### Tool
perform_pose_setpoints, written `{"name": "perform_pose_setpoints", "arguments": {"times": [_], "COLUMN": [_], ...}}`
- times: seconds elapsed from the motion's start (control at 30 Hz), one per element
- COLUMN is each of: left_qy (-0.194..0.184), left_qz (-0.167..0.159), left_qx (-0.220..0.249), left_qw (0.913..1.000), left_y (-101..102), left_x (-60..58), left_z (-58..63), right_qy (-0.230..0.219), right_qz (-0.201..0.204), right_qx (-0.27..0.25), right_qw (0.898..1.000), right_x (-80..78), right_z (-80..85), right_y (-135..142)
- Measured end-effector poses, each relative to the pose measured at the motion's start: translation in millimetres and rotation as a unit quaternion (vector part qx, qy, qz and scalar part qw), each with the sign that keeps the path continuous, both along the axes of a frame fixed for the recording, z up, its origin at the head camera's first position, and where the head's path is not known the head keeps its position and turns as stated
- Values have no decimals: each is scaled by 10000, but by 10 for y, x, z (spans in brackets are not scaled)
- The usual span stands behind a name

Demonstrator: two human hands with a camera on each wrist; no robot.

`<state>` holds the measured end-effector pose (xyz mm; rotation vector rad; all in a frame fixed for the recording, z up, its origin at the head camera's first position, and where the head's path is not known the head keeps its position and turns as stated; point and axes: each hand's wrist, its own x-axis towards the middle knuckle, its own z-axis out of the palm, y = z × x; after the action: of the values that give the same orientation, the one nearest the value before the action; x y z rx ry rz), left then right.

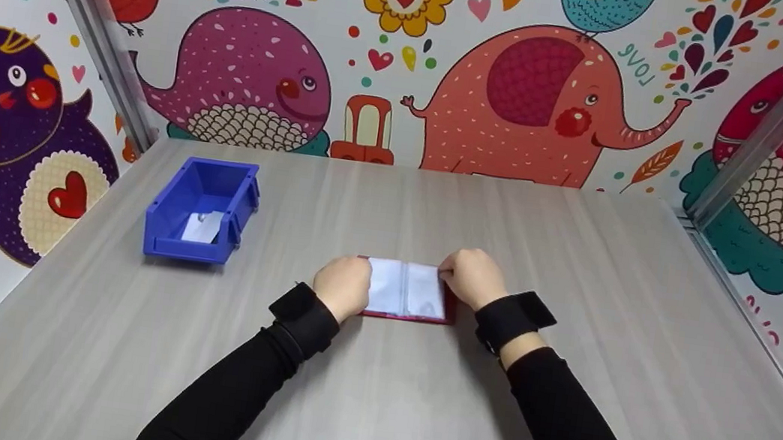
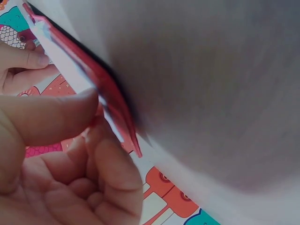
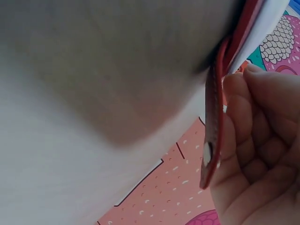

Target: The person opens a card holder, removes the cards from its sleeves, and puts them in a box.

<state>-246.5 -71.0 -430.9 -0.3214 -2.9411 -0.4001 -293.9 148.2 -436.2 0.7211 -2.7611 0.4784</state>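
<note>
A red card holder (image 1: pixel 386 289) with clear plastic sleeves lies spread flat on the table. At its left edge my left hand (image 1: pixel 343 287) pinches the holder between thumb and index finger; the left wrist view shows the red cover (image 2: pixel 110 89) beside those fingers. My right hand (image 1: pixel 476 278) has its thumb and index finger together on the upper right edge of the sleeves. In the right wrist view a red strap (image 3: pixel 214 117) with a metal snap hangs out past the right fingers. What exactly each fingertip grips is partly hidden.
A blue plastic bin (image 1: pixel 187 249) stands at the back left of the table (image 1: pixel 382 408), with a white card-like piece (image 1: pixel 202 226) inside. Walls with cartoon animals (image 1: pixel 520 108) border the table at the back and sides.
</note>
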Motion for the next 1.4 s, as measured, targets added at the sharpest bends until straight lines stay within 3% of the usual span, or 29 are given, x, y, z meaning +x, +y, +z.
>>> {"name": "perform_pose_setpoints", "arguments": {"times": [0.37, 1.1, 1.4], "left_qy": [-199, -150, -90], "left_qz": [136, 90, 22], "left_qx": [80, -30, -10], "left_qw": [9997, 9998, 10000], "left_y": [9, 14, 1], "left_x": [-3, -7, 3], "left_z": [17, 4, 10], "right_qy": [-51, 346, 50], "right_qz": [82, 465, 434], "right_qx": [130, 243, 127], "right_qw": [9999, 9980, 9990], "right_x": [4, 65, 60], "right_z": [-11, 0, 7], "right_y": [-16, -52, -48]}}
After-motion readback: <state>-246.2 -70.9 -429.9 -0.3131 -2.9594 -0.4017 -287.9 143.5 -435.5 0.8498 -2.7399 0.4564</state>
